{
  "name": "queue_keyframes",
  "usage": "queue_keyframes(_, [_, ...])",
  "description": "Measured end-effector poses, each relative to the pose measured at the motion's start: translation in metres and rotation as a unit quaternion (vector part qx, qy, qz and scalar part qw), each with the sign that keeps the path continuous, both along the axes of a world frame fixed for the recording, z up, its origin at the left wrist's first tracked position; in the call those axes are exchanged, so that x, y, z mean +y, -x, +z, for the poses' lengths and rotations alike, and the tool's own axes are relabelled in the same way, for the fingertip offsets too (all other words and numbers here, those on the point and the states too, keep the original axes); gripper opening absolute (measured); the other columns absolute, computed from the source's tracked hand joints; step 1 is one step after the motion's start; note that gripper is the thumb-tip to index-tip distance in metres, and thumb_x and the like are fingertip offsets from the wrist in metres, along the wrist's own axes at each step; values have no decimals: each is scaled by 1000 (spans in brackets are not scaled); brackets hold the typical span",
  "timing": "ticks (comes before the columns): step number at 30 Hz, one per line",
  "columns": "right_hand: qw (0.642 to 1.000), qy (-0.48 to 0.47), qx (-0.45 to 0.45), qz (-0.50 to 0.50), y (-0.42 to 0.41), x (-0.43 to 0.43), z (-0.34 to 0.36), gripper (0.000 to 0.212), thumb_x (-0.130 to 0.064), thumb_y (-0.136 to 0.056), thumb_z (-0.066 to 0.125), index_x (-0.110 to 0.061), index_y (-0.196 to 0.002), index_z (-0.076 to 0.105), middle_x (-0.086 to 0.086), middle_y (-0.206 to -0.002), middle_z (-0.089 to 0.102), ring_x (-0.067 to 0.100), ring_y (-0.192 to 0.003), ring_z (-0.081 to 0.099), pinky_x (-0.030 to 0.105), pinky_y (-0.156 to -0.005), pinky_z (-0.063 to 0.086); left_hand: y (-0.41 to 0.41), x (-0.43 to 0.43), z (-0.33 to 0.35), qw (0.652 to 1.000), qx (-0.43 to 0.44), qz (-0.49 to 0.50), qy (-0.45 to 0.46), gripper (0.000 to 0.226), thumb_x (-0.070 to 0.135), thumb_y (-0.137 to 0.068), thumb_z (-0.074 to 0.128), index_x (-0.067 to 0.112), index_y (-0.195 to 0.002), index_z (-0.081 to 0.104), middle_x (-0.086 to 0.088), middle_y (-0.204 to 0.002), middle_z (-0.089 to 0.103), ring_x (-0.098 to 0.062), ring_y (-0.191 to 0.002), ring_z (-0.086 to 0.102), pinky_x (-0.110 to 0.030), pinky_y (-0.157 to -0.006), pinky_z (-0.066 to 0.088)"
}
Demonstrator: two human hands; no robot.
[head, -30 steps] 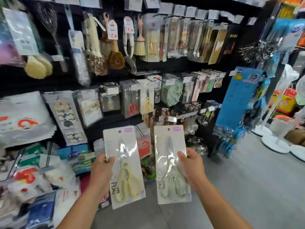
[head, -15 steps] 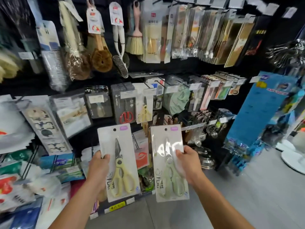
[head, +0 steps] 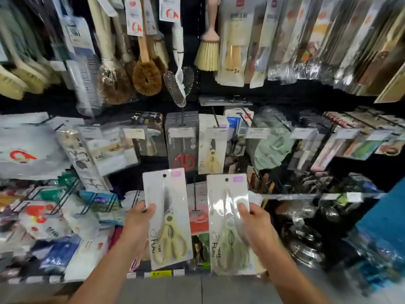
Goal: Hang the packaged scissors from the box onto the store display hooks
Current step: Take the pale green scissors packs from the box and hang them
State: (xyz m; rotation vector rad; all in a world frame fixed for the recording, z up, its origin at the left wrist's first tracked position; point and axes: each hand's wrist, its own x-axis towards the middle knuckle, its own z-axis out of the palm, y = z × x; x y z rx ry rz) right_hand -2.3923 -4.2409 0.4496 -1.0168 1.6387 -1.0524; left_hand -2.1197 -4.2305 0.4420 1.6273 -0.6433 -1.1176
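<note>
Two white-carded blister packs of kitchen scissors are held upright just below the hooks. The yellow-handled pack [head: 167, 220] is pinched at its edge by the left hand [head: 138, 222], and the pale-green-handled pack [head: 229, 222] by the right hand [head: 254, 227]. A matching pack [head: 211, 148] already hangs above, so each card's punched hole probably needs lining up with the tip of the black wire hook [head: 215, 119], then sliding on level. Both forearms reach forward, thumbs on the card fronts.

A hanging scissors pack [head: 211, 148] on its hook [head: 215, 119] marks the middle of the display wall. Below and left of it the left hand [head: 137, 222] holds the left-hand pack [head: 168, 194]. Below and just right, the right hand [head: 255, 227] holds the right-hand pack [head: 228, 200]. Brushes [head: 146, 77] hang above and left, and a pot lid [head: 304, 244] lies below right.
</note>
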Motion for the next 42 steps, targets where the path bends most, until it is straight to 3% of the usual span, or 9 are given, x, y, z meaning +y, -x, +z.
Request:
queue_keyframes(4, [999,5,-4,39,18,-40,3,18,-29,-91,59,-14,-98,68,4,-82,71,20,-72,65,32,-67,55,19,-17,6,999,-3,52,14,20,8,-99,51,7,-109,68,-8,-86,74,-33,-83,67,-54,-86,55])
queue_keyframes(7, [998,0,-5,61,31,-68,7,12,-27,-94,56,-23,-98,67,3,-84,73,19,-75,67,34,-69,54,32,-28,15,996,-11,89,11,22,6,-98,50,16,-87,66,6,-58,71,-26,-69,64,-37,-70,54])
queue_keyframes(10, [997,-8,-23,75,36,-93,7,13,-18,-95,55,-17,-98,68,5,-77,71,19,-64,59,28,-58,46,37,-37,12,992,-40,118,4,24,8,-95,56,21,-79,68,1,-67,74,-28,-71,66,-44,-77,55])
queue_keyframes(13, [996,-25,-20,89,36,-112,4,14,-16,-96,54,-17,-100,67,8,-86,72,22,-70,62,32,-64,49,41,-45,10,991,-42,124,8,20,4,-96,53,14,-87,68,5,-60,71,-24,-66,63,-38,-75,51])
queue_keyframes(19, [996,15,-50,72,26,-133,5,15,-13,-93,57,-15,-99,70,-3,-81,70,12,-67,58,26,-61,47,34,-53,4,991,-51,125,7,19,9,-98,49,9,-105,66,-18,-92,71,-41,-87,68,-59,-83,53])
queue_keyframes(26, [995,48,-64,54,9,-154,14,14,-18,-93,61,-22,-81,67,-2,-84,71,19,-82,63,35,-82,48,23,-58,6,991,-88,98,1,19,17,-100,45,18,-105,63,-16,-98,70,-40,-94,65,-40,-75,49])
queue_keyframes(31, [995,81,-35,37,-4,-175,17,21,-11,-91,60,10,-92,60,30,-102,64,45,-96,61,50,-91,48,9,-63,5,991,-103,83,14,21,23,-98,46,16,-100,66,-24,-90,69,-32,-79,64,-42,-70,49])
queue_keyframes(38, [988,122,-86,41,-12,-172,28,14,-1,-91,58,-12,-91,66,6,-94,70,15,-82,60,21,-68,45,-2,-70,4,993,-95,75,14,20,26,-97,49,17,-99,67,-16,-87,72,-42,-84,67,-55,-77,54])
queue_keyframes(42, [986,132,-94,34,-11,-167,21,25,-2,-90,59,-23,-81,67,2,-92,72,11,-80,61,23,-70,45,-8,-74,3,992,-111,56,13,21,32,-97,48,23,-98,67,-14,-91,73,-42,-87,67,-58,-82,53])
